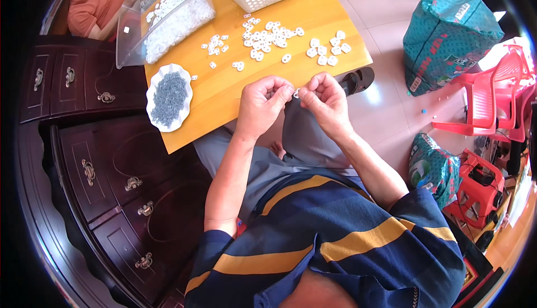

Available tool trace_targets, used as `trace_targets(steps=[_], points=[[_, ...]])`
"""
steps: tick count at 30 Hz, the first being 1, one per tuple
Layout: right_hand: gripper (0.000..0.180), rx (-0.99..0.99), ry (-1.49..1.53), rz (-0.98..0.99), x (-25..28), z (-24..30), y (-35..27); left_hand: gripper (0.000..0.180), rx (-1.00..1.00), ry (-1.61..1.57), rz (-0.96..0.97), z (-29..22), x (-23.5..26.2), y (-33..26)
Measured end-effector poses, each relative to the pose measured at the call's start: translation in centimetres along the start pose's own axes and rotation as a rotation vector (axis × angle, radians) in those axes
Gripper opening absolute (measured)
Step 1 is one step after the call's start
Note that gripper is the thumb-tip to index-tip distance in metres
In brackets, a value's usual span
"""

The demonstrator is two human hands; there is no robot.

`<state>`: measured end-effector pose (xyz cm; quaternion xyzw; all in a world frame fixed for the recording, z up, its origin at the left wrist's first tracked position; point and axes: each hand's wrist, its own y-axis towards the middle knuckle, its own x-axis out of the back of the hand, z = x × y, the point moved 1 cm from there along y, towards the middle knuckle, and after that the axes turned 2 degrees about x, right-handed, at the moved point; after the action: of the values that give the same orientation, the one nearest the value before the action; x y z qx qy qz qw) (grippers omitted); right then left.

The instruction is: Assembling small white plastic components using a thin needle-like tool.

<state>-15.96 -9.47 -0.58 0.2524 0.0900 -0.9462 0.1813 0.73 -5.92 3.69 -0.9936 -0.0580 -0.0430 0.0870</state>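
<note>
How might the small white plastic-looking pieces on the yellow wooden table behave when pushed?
The small white plastic-looking pieces are probably light, since the right hand seems to pinch one. They look stiff, holding neat rounded outlines. Lying flat on the yellow wooden table, they may slide rather than roll.

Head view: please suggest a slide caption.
Bare left hand and right hand hold a small white piece near a yellow wooden tabletop with rounded white pieces.
</note>
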Motion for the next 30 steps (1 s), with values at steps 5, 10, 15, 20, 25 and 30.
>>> trace_targets(steps=[5, 10, 15, 20, 25, 30], points=[[0.016, -0.001, 0.029, -0.020, 0.1, 0.3, 0.1, 0.011, -0.017, 0.042, -0.002, -0.9, -0.2, 0.7], [0.016, 0.007, 0.041, -0.037, 0.1, 0.7, 0.1, 0.012, -0.130, 0.226, -0.172, -0.5, 0.9, 2.5], [0.018, 0.028, 0.058, -0.127, -0.1, 1.1, 0.2, 0.013, -0.341, 0.729, -0.314, 0.0, 0.9, 4.8], [0.018, 0.039, 0.059, -0.129, 0.2, 1.1, 0.2, 0.014, -0.346, 0.859, -0.323, 0.1, -0.6, 6.0], [0.018, 0.034, 0.062, -0.138, 0.2, 1.2, 0.3, 0.012, -0.428, 0.928, -0.329, 0.4, -0.9, 6.4], [0.018, 0.035, 0.054, -0.161, 0.1, 1.3, 0.3, 0.010, -0.429, 0.858, -0.275, 1.4, -0.4, 6.3]])
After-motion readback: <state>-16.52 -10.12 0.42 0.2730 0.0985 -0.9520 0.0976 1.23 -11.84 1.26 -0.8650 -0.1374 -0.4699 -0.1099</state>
